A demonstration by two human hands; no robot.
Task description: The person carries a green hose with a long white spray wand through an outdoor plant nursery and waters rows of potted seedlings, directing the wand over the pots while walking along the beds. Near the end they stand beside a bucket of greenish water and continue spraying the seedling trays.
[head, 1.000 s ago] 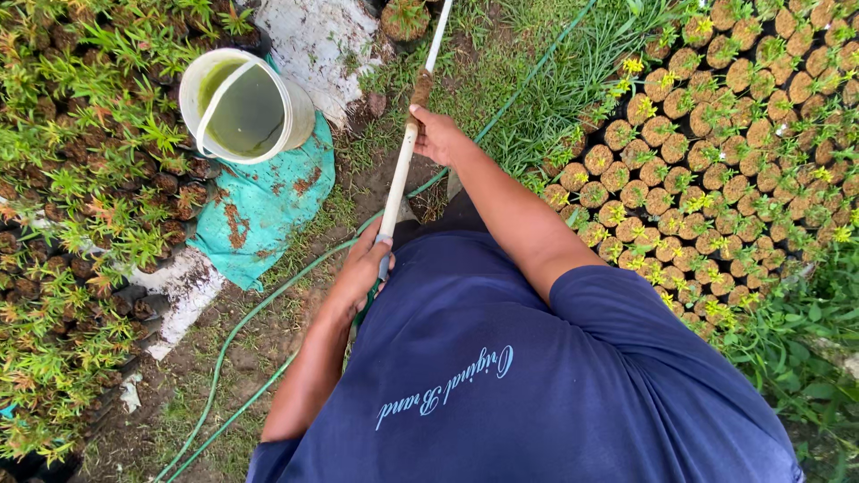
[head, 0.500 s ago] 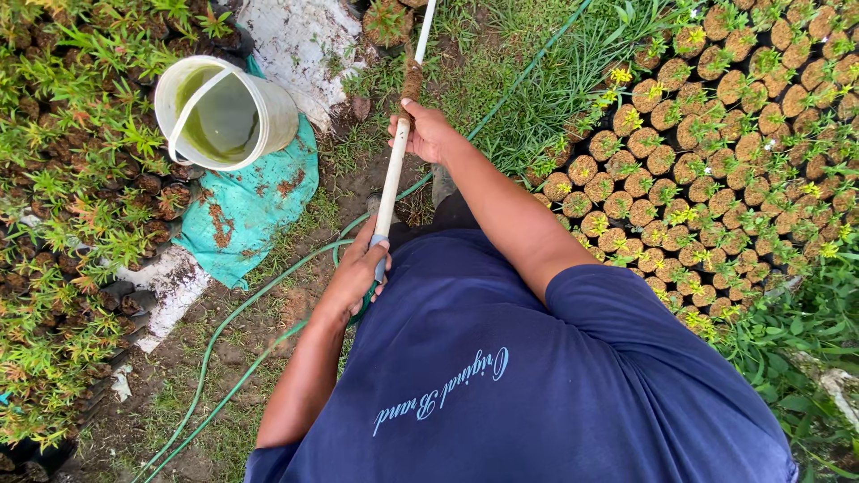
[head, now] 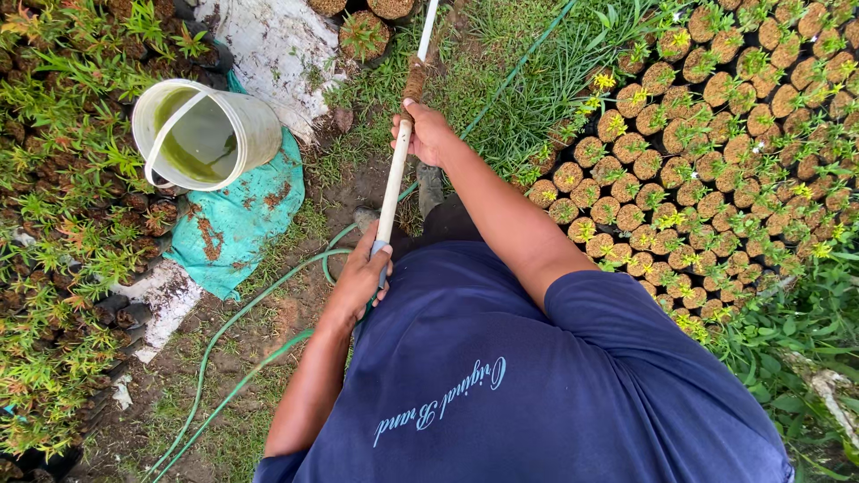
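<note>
A long white pipe handle (head: 392, 183) runs from my waist up toward the top edge, with a rusty brown section above my upper grip. My left hand (head: 362, 277) is closed around its lower end, near my dark blue shirt. Farther up, my right hand (head: 428, 132) grips the same pipe, arm stretched forward. The pipe's far end leaves the frame at the top. Grass and bare soil lie under it.
A white bucket (head: 259, 121) of greenish water stands left on a teal cloth (head: 237, 224). A green hose (head: 233, 326) snakes over the soil. Rows of seedling bags (head: 716, 152) fill the right side; more potted plants (head: 63, 224) crowd the left.
The view has drifted slightly, so the bucket and cloth sit a little lower and to the right. Both hands keep the same grip on the pipe.
</note>
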